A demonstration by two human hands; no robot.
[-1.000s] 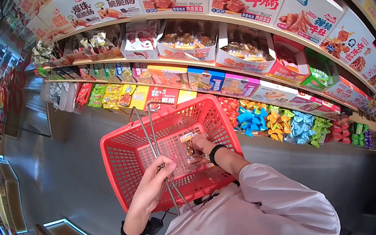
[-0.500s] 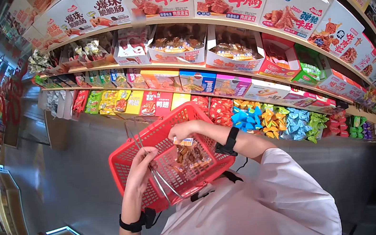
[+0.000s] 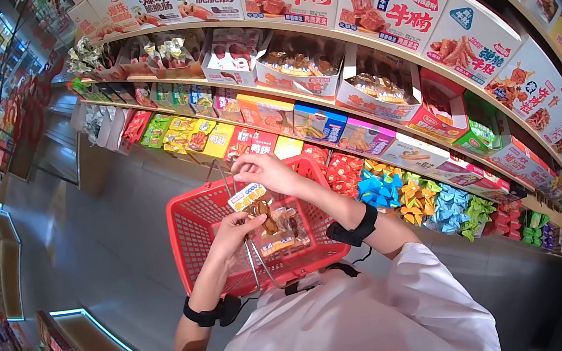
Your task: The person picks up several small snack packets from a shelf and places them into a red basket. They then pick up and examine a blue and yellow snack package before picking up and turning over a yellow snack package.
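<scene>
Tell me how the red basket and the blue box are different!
The red basket is red, but the blue box is mostly blue.
The red basket has walls full of holes, while the blue box has a solid front with pictures.
The red basket is right in front of the person; the blue box sits in a row, next to a purple box.
Both are brightly colored.

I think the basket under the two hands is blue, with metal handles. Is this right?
No, the head view shows that the basket is red, not blue. It has metal handles and is under the left hand and right hand.
</scene>
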